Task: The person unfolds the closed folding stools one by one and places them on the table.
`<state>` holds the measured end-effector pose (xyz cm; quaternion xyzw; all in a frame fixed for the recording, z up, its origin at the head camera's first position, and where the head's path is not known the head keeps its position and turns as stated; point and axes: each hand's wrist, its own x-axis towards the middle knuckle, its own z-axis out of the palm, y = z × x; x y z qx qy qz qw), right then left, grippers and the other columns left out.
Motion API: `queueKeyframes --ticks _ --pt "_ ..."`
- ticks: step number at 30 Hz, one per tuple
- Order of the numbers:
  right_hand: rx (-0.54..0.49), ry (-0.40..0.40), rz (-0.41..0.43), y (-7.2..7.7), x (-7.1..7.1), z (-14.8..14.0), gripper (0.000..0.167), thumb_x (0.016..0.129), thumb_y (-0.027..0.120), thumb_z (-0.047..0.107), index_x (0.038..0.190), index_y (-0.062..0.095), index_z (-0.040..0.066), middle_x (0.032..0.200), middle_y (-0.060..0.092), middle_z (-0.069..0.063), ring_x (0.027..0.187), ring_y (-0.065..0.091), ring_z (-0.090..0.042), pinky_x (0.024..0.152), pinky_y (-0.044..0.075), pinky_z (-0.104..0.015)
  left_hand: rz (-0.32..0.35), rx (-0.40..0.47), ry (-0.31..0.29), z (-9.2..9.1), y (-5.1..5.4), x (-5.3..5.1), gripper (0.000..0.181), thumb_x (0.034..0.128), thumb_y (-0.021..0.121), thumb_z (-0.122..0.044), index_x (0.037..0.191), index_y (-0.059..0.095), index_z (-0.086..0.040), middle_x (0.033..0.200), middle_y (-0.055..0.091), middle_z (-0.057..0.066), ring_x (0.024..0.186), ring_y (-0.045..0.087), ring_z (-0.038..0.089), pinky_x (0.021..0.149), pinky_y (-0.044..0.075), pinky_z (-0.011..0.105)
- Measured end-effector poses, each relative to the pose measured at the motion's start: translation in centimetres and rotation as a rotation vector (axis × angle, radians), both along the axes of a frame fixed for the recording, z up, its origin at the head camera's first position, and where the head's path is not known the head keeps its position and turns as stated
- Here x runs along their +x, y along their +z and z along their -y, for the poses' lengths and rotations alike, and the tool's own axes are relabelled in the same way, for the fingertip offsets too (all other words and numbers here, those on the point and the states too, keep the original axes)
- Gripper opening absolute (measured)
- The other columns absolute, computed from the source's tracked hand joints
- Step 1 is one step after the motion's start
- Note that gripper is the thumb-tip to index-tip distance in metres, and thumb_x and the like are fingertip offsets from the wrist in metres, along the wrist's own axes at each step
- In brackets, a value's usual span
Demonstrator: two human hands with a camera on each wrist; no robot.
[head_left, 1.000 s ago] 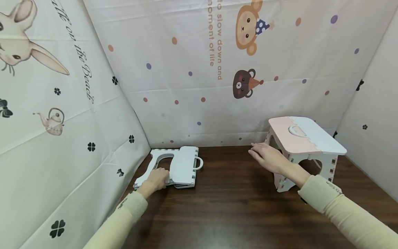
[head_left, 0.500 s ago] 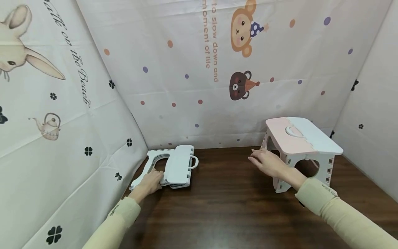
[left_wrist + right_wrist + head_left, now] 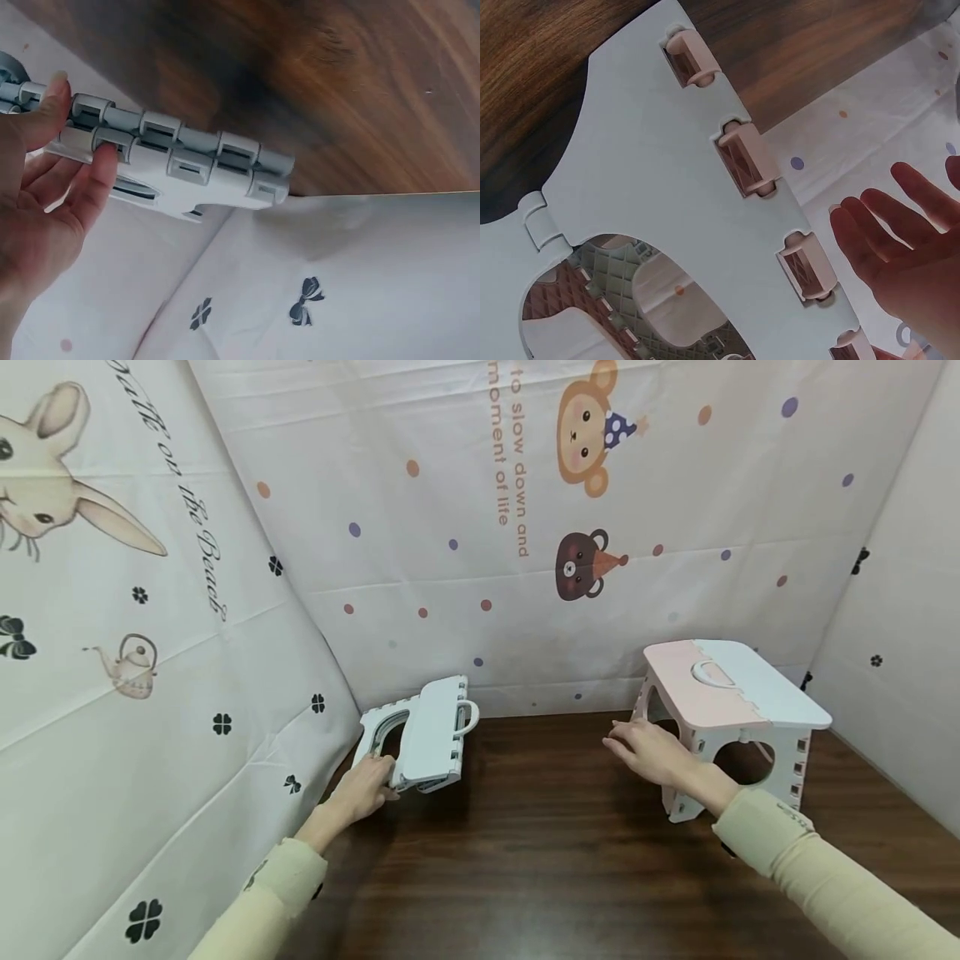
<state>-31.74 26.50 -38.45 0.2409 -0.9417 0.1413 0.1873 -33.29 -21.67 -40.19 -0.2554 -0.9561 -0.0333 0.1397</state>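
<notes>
My left hand [image 3: 366, 787] grips the near edge of a folded white step stool [image 3: 433, 731] at the left of the table. That stool is tilted, with its small carry handle [image 3: 468, 718] on the right side. In the left wrist view, the thumb and fingers [image 3: 96, 184] pinch the hinged edge of the folded stool [image 3: 157, 161]. At the right stands an unfolded pink and white stool [image 3: 738, 689] on its legs. My right hand [image 3: 647, 750] hovers beside its left side, fingers loosely bent and holding nothing. The right wrist view shows this hand [image 3: 907, 251] apart from the stool's white leg panel [image 3: 641, 135].
Both stools are on a dark wooden table [image 3: 525, 852]. White printed cloth [image 3: 420, 568] closes off the back, and similar cloth walls rise at left and right. The folded stool is close to the left cloth wall [image 3: 255, 727].
The folded stool lay flat on the table before; its far and right parts have since risen, and it now tilts in my left hand. My right hand has hardly moved.
</notes>
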Motion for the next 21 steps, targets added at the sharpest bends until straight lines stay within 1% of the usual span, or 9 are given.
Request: queueKeyframes --ticks 2,5,9,12,15,18,21 --pt "0.000 -0.012 0.004 -0.1 0.1 -0.1 0.024 0.098 0.055 0.025 0.101 0.071 0.006 0.120 0.065 -0.024 0.105 0.065 -0.038 0.082 0.053 -0.050 -0.003 0.040 -0.004 -0.2 0.1 0.1 0.033 0.0724 0.083 -0.023 0.082 0.053 -0.012 0.069 0.051 -0.003 0.069 0.047 0.019 0.059 0.037 0.031" --pt "0.004 -0.027 0.007 0.0 0.2 -0.1 0.025 0.098 0.056 0.025 0.103 0.071 0.005 0.122 0.064 -0.025 0.104 0.065 -0.039 0.082 0.052 -0.051 0.038 0.131 0.003 -0.7 0.3 0.3 0.031 0.0740 0.082 -0.023 0.089 0.057 -0.012 0.072 0.055 -0.001 0.069 0.046 0.019 0.059 0.037 0.031" --pt "0.007 -0.036 0.012 0.1 0.2 -0.1 0.025 0.098 0.056 0.025 0.104 0.071 0.005 0.123 0.063 -0.025 0.106 0.064 -0.040 0.083 0.052 -0.052 0.073 0.222 0.014 -1.5 0.4 0.5 0.032 0.0755 0.081 -0.023 0.094 0.058 -0.010 0.074 0.055 0.001 0.069 0.045 0.017 0.058 0.035 0.030" --pt "0.008 -0.032 0.021 0.3 0.3 -0.2 0.026 0.098 0.055 0.024 0.106 0.071 0.005 0.123 0.063 -0.025 0.106 0.064 -0.040 0.084 0.052 -0.053 0.058 0.247 0.011 -2.1 0.4 0.6 0.033 0.0756 0.081 -0.025 0.095 0.059 -0.009 0.076 0.056 0.000 0.072 0.048 0.018 0.060 0.037 0.031" --pt "0.005 -0.034 0.036 0.6 0.3 -0.4 0.027 0.099 0.054 0.025 0.107 0.070 0.005 0.122 0.064 -0.025 0.106 0.064 -0.039 0.084 0.052 -0.053 0.046 0.287 -0.003 -2.9 0.4 0.7 0.035 0.0758 0.081 -0.023 0.100 0.061 -0.007 0.084 0.061 0.002 0.082 0.054 0.021 0.066 0.043 0.036" --pt "0.002 -0.038 0.050 0.8 0.3 -0.5 0.028 0.099 0.054 0.025 0.107 0.070 0.004 0.121 0.065 -0.024 0.107 0.064 -0.039 0.086 0.051 -0.053 0.044 0.331 -0.016 -3.5 0.4 0.8 0.040 0.0759 0.081 -0.022 0.106 0.062 -0.006 0.092 0.065 0.004 0.090 0.057 0.024 0.073 0.046 0.041" --pt "0.003 -0.042 0.054 0.9 0.3 -0.5 0.029 0.099 0.054 0.024 0.109 0.069 0.003 0.120 0.065 -0.025 0.108 0.063 -0.040 0.087 0.050 -0.054 0.057 0.371 -0.031 -4.3 0.5 1.0 0.039 0.0761 0.081 -0.022 0.105 0.062 -0.005 0.092 0.064 0.005 0.090 0.056 0.024 0.074 0.044 0.039"
